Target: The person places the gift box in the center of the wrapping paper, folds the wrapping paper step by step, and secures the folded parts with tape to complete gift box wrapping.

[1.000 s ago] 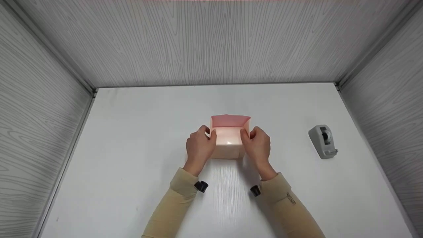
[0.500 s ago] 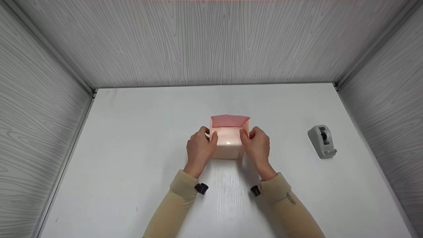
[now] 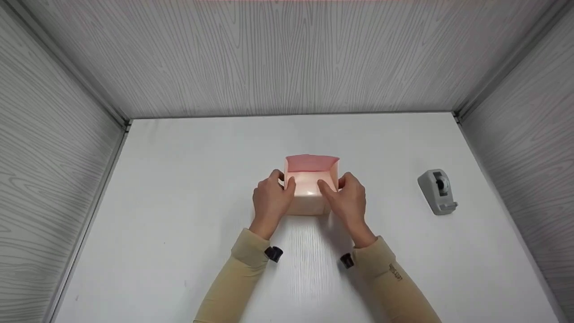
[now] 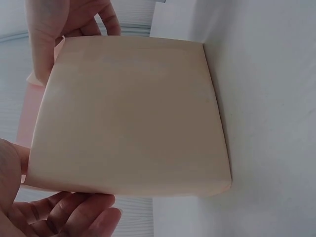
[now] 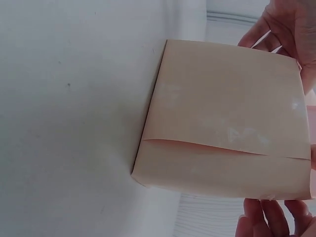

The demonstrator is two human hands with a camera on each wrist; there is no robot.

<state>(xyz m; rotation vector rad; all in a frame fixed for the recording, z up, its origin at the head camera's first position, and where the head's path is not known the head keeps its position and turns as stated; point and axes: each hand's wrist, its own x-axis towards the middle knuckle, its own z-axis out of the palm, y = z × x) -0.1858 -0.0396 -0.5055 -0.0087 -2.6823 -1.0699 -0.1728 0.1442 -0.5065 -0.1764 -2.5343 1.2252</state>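
A peach paper box (image 3: 309,205) with a pink inner face stands on the white table, a pink flap (image 3: 312,163) raised at its far edge. My left hand (image 3: 270,199) holds its left side, fingers along the wall and thumb over the top. On the other side my right hand (image 3: 350,201) grips the box the same way, its thumb lying further in across the top. In the left wrist view, the plain front of the box (image 4: 133,118) fills the middle. An overlapping paper seam (image 5: 212,146) crosses that front in the right wrist view.
A grey tape dispenser (image 3: 438,192) sits on the table (image 3: 179,188) to the right, well apart from the hands. Wood-grain panels (image 3: 287,58) enclose the table at the back and both sides.
My right thumb has shifted left, from the right edge of the box onto its top. The left hand, the box and the tape dispenser stay almost where they were.
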